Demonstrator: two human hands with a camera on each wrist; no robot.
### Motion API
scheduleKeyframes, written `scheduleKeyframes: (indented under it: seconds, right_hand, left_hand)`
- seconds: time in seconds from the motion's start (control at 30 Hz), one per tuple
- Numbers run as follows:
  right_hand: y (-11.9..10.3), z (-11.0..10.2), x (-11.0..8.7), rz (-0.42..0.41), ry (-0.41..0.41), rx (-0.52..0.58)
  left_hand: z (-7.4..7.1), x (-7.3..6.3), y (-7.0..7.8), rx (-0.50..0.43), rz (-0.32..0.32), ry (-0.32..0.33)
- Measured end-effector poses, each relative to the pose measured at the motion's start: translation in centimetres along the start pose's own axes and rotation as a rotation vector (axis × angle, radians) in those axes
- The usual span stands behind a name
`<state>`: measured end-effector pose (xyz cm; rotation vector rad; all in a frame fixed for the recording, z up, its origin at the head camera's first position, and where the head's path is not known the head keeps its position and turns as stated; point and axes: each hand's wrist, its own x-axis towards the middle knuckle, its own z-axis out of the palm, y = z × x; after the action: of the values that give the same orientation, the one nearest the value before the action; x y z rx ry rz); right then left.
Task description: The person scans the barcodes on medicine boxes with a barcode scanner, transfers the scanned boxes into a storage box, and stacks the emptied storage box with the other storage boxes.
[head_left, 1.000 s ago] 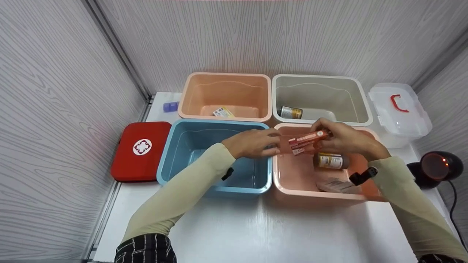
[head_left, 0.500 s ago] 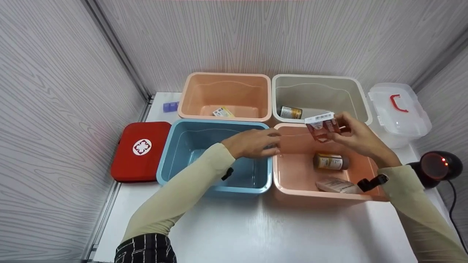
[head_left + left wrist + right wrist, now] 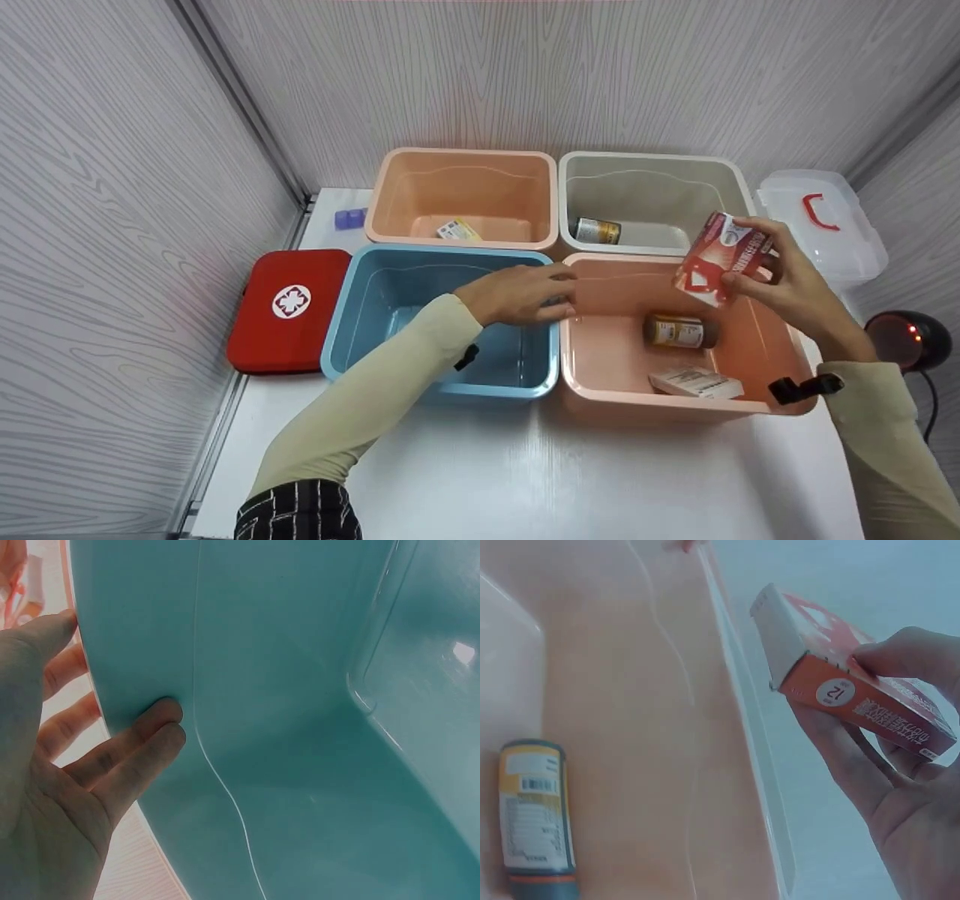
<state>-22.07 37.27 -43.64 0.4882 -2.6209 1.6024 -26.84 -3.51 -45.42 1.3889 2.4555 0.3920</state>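
Note:
My right hand (image 3: 802, 296) holds a red and white medicine box (image 3: 721, 261), thumb on one face and fingers behind it. The box is tilted, above the back right part of the front pink bin (image 3: 600, 390). In the right wrist view, a white end and a side with a round "12" mark show on the medicine box (image 3: 840, 667). My left hand (image 3: 517, 295) lies at the right rim of the blue bin (image 3: 442, 388), its fingers loosely extended. Seen from the left wrist, two fingertips (image 3: 161, 720) reach inside the blue wall, holding nothing loose.
Inside the front pink bin lie a brown bottle (image 3: 679, 331) and a white box (image 3: 694, 382). Behind stand a peach bin (image 3: 465, 152) and a grey bin (image 3: 652, 157). A red first-aid case (image 3: 262, 330) is left, a clear lidded box (image 3: 832, 240) and black scanner (image 3: 909, 339) right.
My right hand has moved to the right with the medicine box and turned it, so a broad red face now shows in the head view. My left hand has stayed put.

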Motion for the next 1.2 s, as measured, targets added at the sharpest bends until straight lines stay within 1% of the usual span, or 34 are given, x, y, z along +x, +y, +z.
scheduleKeyframes:
  seconds: [0.07, 0.13, 0.17, 0.23, 0.3, 0.4, 0.5, 0.6, 0.73, 0.8, 0.87, 1.1, 1.2]
  right_hand:
    - [0.3, -1.2, -0.8, 0.033, 0.026, -0.015]
    - [0.7, -2.3, -1.5, 0.057, 0.055, 0.024]
    - [1.0, -2.8, -1.8, 0.069, 0.074, 0.063]
    - [1.7, -3.8, -2.5, 0.083, 0.120, 0.183]
    - [2.7, -4.6, -3.1, 0.078, 0.168, 0.314]
    - [4.4, -5.5, -4.2, 0.085, 0.242, 0.459]
    - [5.8, -6.2, -5.2, 0.111, 0.323, 0.547]
    - [7.1, -6.7, -6.2, 0.172, 0.423, 0.632]
    - [8.5, -7.1, -7.4, 0.304, 0.556, 0.707]
    - [9.2, -7.0, -8.0, 0.366, 0.605, 0.742]
    - [10.0, -6.9, -8.7, 0.400, 0.632, 0.779]
    - [12.5, -6.3, -10.8, 0.404, 0.639, 0.927]
    - [13.2, -6.1, -11.2, 0.437, 0.656, 0.956]
  left_hand:
    - [0.0, 0.0, 0.0, -0.004, 0.002, 0.001]
    - [-0.1, -0.1, 0.0, -0.010, -0.001, 0.000]
    - [-0.1, -0.1, 0.1, -0.013, -0.003, -0.001]
    - [-0.1, -0.1, 0.1, -0.014, -0.006, -0.001]
    - [-0.1, -0.1, 0.1, -0.015, -0.011, -0.003]
    - [-0.1, -0.1, 0.2, -0.017, -0.019, -0.004]
    - [-0.1, -0.1, 0.2, -0.022, -0.029, -0.007]
    - [-0.1, -0.1, 0.2, -0.019, -0.031, -0.011]
    - [0.0, -0.1, 0.1, -0.004, -0.021, -0.014]
    - [0.0, 0.0, 0.0, 0.009, -0.014, -0.013]
    - [0.0, 0.0, 0.0, 0.015, -0.012, -0.010]
    - [0.1, 0.1, -0.1, 0.009, -0.007, -0.007]
    - [0.0, 0.0, -0.1, 0.010, -0.011, -0.011]
